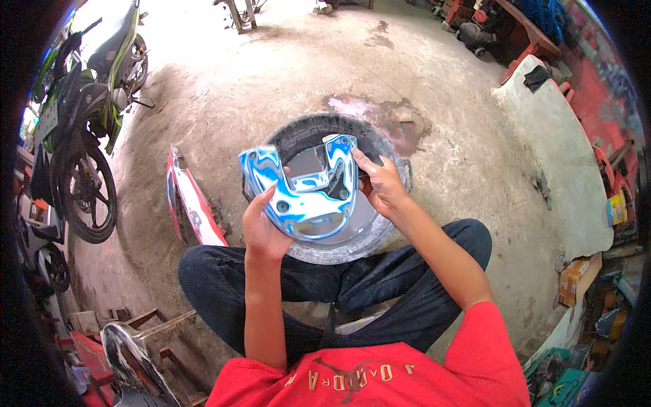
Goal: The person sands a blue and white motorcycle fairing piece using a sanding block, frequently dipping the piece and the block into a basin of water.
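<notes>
Both my hands hold up a U-shaped motorcycle grab rail [308, 207], its surface patched in blue, white and grey with several bolt holes. My left hand [264, 227] grips its left lower side, thumb on the top face and fingers underneath. On the opposite arm of the U, my right hand [382, 182] is closed with the thumb near the upper end; its other fingers are partly hidden behind the rail. Directly beneath is a round dark grey tub [308, 255] with cloudy grey water [363, 220] in it. The rail hides part of the water.
Left of the tub, a red and white motorcycle body panel [193, 203] lies on the concrete floor [237, 102]. Motorcycles [88, 136] stand at the far left. To the right are a large pale panel [559, 156] and a cardboard box [578, 279]. My crossed legs flank the tub's near side.
</notes>
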`<state>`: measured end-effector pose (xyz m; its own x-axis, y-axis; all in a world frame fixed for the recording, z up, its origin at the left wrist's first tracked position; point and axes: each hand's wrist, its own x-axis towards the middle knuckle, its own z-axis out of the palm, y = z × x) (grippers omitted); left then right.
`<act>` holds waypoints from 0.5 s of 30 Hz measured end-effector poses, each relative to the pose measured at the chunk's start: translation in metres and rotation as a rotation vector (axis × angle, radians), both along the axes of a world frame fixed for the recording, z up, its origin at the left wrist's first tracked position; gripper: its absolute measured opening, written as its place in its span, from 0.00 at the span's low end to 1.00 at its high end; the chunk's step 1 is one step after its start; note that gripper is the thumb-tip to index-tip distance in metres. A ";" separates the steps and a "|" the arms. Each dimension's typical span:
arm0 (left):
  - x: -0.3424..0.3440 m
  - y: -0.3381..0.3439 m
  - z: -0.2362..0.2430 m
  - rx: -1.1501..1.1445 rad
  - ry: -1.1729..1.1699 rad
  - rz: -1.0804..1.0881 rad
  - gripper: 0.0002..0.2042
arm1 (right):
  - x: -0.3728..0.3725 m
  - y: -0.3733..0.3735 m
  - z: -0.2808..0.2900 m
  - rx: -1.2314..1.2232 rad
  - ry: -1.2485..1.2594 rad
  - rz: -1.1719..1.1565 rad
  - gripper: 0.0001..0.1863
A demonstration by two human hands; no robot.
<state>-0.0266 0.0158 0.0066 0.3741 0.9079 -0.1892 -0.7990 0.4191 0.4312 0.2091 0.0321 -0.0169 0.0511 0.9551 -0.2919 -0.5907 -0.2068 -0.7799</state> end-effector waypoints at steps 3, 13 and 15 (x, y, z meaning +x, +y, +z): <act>-0.002 0.002 -0.015 0.040 -0.169 -0.093 0.18 | -0.002 0.000 -0.006 -0.031 0.045 -0.087 0.09; 0.028 0.004 -0.033 0.059 0.333 0.309 0.20 | 0.009 0.024 -0.082 -0.143 -0.074 0.002 0.14; 0.027 0.009 -0.039 0.077 0.328 0.325 0.20 | 0.016 0.030 -0.110 -0.117 -0.087 0.018 0.13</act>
